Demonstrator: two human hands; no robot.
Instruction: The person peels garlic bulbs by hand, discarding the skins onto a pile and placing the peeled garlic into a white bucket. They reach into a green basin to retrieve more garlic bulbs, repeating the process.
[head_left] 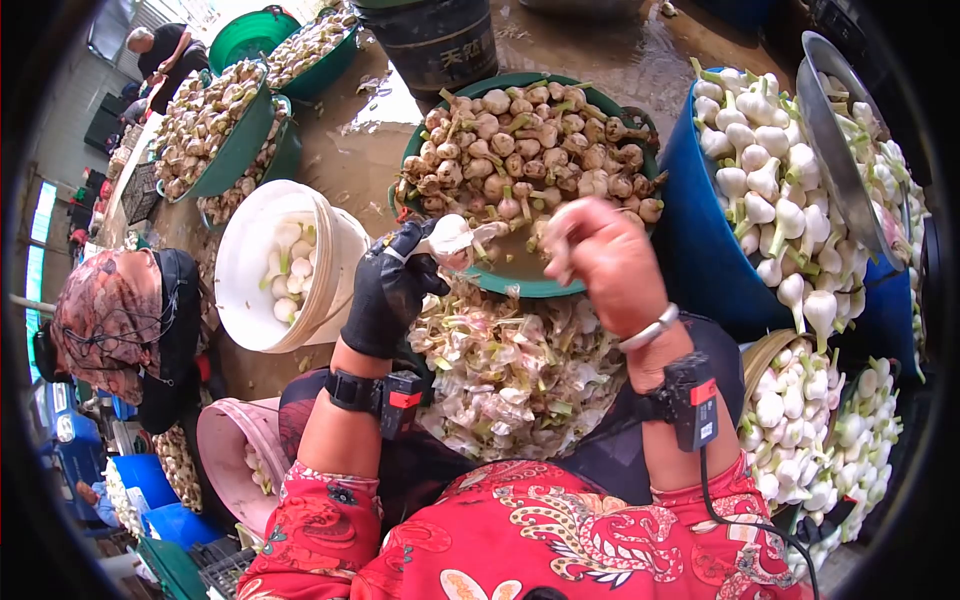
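Observation:
My left hand (388,290), in a black glove, grips a white garlic bulb (450,236) with loose skin hanging at its right side. Just right of it, my bare right hand (605,262) is raised with its fingers curled and somewhat blurred; whether they pinch anything is too unclear to tell. Behind both hands stands a green basin (520,285) heaped with unpeeled brownish garlic (520,150). Below the hands, a pile of peeled-off skins and stalk scraps (515,370) lies between my knees.
A white bucket (238,270) with peeled bulbs stands left, a pink bucket (225,440) below it. On the right is a blue tub (700,220) full of white garlic. Green basins (225,160), a black bucket (430,45) and a co-worker (115,320) are at the left and back.

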